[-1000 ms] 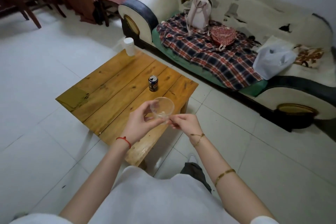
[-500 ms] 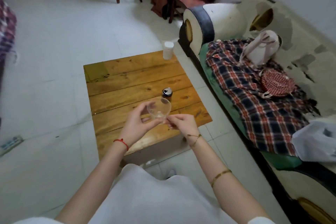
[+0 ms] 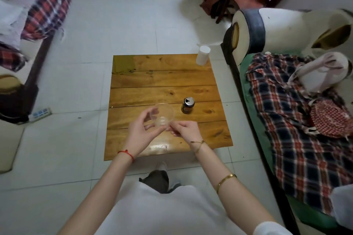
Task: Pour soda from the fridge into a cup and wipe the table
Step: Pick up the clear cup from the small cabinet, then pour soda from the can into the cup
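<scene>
Presently, held: clear plastic cup (image 3: 162,115), tilted, mouth facing away from the person, above the wooden table (image 3: 164,80).
Left hand (image 3: 140,131): fingers curled round the cup's left side and base.
Right hand (image 3: 184,129): fingertips pinching the cup's lower right edge.
Soda can (image 3: 188,105): upright, opened, on the table just right of and beyond the grip.
White container (image 3: 202,55): far right corner, well beyond the grip.

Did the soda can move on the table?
No. The soda can stands on the same plank seam of the table, near its right side, as before. Only the camera view turned.
</scene>
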Demonstrator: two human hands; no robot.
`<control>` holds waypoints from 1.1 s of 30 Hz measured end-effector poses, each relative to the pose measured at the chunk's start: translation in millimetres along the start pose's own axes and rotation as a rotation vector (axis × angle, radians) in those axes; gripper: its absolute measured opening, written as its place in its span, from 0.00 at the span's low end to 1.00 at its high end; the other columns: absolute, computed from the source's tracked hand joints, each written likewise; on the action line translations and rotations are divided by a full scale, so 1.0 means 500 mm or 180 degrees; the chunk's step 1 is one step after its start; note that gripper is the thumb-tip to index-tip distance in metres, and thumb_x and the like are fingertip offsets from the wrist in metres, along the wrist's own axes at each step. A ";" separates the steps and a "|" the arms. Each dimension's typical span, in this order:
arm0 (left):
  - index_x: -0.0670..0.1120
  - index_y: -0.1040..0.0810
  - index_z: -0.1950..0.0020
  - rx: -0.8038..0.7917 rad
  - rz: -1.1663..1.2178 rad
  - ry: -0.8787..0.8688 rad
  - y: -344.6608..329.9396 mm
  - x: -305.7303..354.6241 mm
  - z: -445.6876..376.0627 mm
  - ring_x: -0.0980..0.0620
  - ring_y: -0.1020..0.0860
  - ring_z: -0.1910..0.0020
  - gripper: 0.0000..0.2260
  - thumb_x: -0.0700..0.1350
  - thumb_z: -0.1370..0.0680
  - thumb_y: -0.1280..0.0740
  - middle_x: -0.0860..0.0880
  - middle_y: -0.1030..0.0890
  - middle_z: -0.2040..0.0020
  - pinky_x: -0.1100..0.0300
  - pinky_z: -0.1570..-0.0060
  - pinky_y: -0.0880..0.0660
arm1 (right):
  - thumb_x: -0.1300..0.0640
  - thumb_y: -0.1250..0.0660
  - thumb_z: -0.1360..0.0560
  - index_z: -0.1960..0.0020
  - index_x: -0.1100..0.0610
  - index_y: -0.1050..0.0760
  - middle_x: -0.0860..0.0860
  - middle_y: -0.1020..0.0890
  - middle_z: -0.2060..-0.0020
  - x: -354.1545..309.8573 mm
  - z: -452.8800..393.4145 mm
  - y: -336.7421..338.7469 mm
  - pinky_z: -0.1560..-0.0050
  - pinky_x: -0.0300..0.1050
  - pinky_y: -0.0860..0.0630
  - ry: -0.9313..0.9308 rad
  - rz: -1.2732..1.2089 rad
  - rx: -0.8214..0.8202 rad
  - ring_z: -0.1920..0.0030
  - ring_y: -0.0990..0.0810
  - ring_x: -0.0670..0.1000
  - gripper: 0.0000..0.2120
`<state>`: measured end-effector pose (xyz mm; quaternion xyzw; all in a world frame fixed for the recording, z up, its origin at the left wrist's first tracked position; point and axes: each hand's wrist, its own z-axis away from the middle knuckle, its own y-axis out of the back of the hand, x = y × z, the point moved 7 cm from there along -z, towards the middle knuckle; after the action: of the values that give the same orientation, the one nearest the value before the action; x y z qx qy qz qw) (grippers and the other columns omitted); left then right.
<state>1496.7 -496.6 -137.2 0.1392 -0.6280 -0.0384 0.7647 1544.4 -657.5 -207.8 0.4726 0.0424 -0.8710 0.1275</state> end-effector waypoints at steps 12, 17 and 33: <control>0.53 0.28 0.32 0.0250 -0.0054 0.0167 0.039 -0.016 -0.168 0.57 0.25 0.37 0.28 0.45 0.30 0.23 0.53 0.23 0.36 0.65 0.40 0.26 | 0.56 0.28 0.27 0.60 0.51 0.17 0.48 0.15 0.60 0.024 -0.185 0.106 0.44 0.49 0.21 -0.0313 0.0679 0.0845 0.54 0.19 0.49 0.04; 0.49 0.28 0.31 0.0197 -0.0146 0.0226 0.029 -0.034 -0.233 0.56 0.25 0.37 0.29 0.45 0.30 0.23 0.52 0.23 0.35 0.59 0.37 0.25 | 0.56 0.29 0.25 0.45 0.60 0.20 0.53 0.17 0.55 0.010 -0.251 0.183 0.44 0.42 0.27 -0.0351 0.0873 0.1355 0.52 0.22 0.50 0.11; 0.50 0.28 0.32 0.0590 0.0034 0.0780 -0.057 -0.202 -0.339 0.58 0.25 0.37 0.29 0.45 0.31 0.23 0.53 0.23 0.36 0.69 0.43 0.26 | 0.55 0.22 0.33 0.28 0.59 0.38 0.58 0.28 0.33 0.168 -0.525 0.218 0.32 0.53 0.30 -0.0459 0.1969 0.0765 0.32 0.29 0.58 0.40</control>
<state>1643.6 -472.6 -269.8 0.2095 -0.5315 0.0411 0.8197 1742.6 -726.8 -417.1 0.4120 -0.2150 -0.8210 0.3318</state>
